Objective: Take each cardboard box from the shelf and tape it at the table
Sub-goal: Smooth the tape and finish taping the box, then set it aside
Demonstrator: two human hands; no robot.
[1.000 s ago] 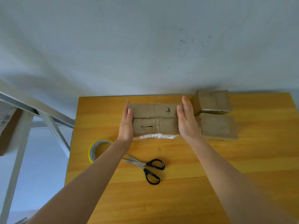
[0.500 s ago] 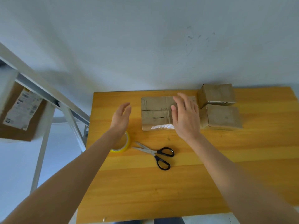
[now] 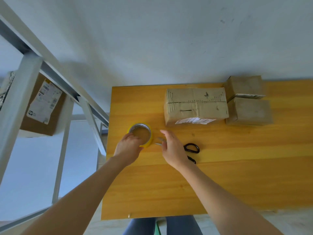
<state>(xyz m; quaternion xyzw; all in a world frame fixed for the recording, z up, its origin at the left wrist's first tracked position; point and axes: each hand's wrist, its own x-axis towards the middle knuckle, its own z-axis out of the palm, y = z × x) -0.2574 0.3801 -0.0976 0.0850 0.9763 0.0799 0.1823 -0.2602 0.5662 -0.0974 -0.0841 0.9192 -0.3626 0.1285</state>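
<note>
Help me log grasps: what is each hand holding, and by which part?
The left hand grips the tape roll by its near rim. The right hand holds nothing, open over the scissors.

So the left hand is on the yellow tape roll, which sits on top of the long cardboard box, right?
Not quite. The left hand is on the yellow tape roll, but the roll lies on the table, apart from the long cardboard box. The head view shows it.

Bright, diffuse light; soft shadow beside shelf (image 3: 23, 82) on wall (image 3: 169, 39); wide-angle curvature at edges; right hand (image 3: 172, 148) slightly motion-blurred.
</note>
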